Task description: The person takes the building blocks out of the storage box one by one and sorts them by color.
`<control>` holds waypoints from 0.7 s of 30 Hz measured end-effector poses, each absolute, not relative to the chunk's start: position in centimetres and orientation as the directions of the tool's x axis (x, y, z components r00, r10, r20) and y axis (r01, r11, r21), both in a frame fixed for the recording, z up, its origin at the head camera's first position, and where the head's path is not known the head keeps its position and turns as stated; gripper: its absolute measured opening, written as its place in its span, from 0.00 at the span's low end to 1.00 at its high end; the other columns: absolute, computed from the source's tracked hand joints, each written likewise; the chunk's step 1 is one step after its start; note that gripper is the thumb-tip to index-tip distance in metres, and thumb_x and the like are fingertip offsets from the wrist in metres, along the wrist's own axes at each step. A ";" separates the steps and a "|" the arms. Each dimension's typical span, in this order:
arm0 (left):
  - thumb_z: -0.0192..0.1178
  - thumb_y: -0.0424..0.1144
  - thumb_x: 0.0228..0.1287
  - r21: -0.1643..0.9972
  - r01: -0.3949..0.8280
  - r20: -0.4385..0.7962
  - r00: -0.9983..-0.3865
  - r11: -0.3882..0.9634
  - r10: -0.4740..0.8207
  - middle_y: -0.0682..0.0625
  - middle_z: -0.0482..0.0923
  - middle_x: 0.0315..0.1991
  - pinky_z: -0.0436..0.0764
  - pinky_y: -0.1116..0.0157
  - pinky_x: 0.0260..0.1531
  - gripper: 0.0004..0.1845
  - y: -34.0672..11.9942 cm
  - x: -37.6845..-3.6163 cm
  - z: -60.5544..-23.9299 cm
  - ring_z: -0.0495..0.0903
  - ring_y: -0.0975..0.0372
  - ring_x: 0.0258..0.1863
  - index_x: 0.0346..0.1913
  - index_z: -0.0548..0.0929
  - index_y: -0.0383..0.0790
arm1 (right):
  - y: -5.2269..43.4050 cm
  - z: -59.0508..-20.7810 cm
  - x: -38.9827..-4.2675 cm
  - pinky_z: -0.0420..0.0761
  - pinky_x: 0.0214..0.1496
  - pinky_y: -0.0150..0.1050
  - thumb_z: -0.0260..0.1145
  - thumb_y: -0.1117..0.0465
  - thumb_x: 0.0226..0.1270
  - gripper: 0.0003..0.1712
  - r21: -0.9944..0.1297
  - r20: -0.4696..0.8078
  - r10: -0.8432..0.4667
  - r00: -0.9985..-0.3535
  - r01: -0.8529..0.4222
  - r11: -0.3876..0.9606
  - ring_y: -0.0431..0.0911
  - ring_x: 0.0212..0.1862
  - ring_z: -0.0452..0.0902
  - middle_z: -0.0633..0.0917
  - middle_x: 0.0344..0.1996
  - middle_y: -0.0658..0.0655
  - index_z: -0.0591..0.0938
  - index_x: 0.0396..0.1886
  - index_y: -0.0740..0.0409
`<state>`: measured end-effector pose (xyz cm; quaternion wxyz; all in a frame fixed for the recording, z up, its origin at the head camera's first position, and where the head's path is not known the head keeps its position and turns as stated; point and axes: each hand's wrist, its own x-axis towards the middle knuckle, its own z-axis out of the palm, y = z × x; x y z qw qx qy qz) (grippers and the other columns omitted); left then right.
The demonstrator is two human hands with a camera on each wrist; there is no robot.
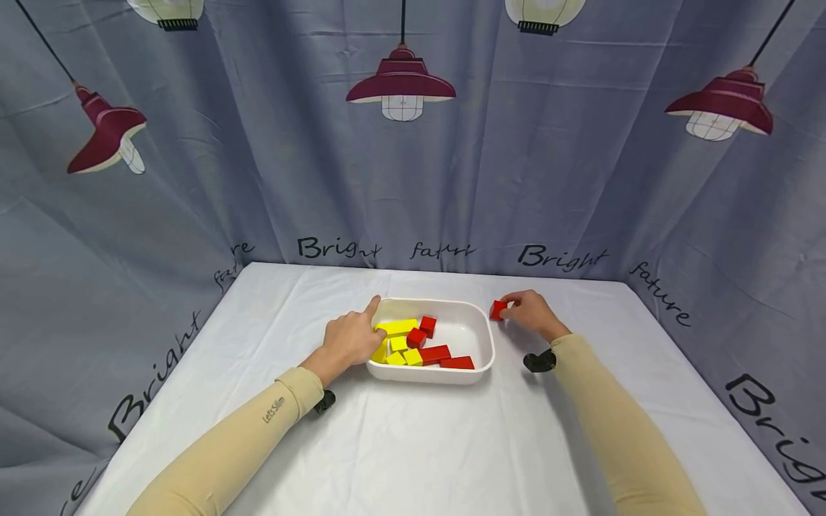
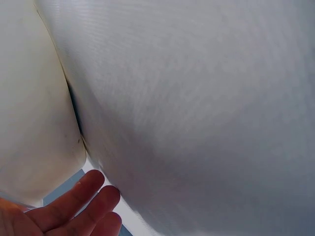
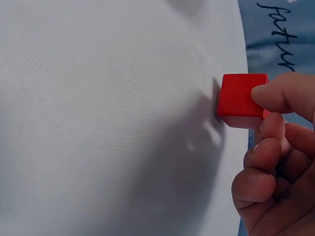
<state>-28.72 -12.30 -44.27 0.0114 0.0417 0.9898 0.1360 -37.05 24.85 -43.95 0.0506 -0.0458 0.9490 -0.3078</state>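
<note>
My right hand pinches a red cube between thumb and fingers, just right of the white tray. The cube is low over the white cloth, its shadow close beside it. At the tray's left end, my left hand holds the rim, the thumb reaching over inside and the index finger stretched along the outer corner. Its other fingers extend beside the tray's outer wall in the left wrist view. Several yellow blocks lie in the left part of the tray, partly hidden by the thumb. Red cubes and red bars lie right of them.
A white cloth covers the table. Behind and at both sides hangs a grey-blue curtain printed with lamps and lettering. Black wrist devices sit under both wrists, close over the cloth.
</note>
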 end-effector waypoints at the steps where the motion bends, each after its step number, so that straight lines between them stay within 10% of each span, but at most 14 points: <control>1: 0.51 0.54 0.66 0.270 0.079 -0.011 -0.996 0.960 0.085 0.48 0.75 0.22 0.71 0.59 0.22 0.41 -12.3 -28.7 -44.3 0.76 0.55 0.24 0.81 0.53 0.54 | 24.8 -44.0 -37.1 0.69 0.36 0.38 0.64 0.61 0.64 0.21 -0.585 -0.067 -0.118 -0.991 -0.056 0.809 0.50 0.36 0.70 0.78 0.33 0.59 0.83 0.56 0.62; 21: 0.50 0.54 0.67 0.279 0.080 -0.022 -0.996 0.957 0.089 0.48 0.75 0.21 0.71 0.59 0.23 0.41 -12.3 -28.8 -44.1 0.76 0.55 0.23 0.81 0.52 0.54 | 23.9 -44.5 -37.7 0.71 0.36 0.37 0.63 0.60 0.68 0.23 -0.572 -0.104 -0.118 -0.988 -0.037 0.819 0.51 0.37 0.71 0.81 0.38 0.62 0.81 0.62 0.60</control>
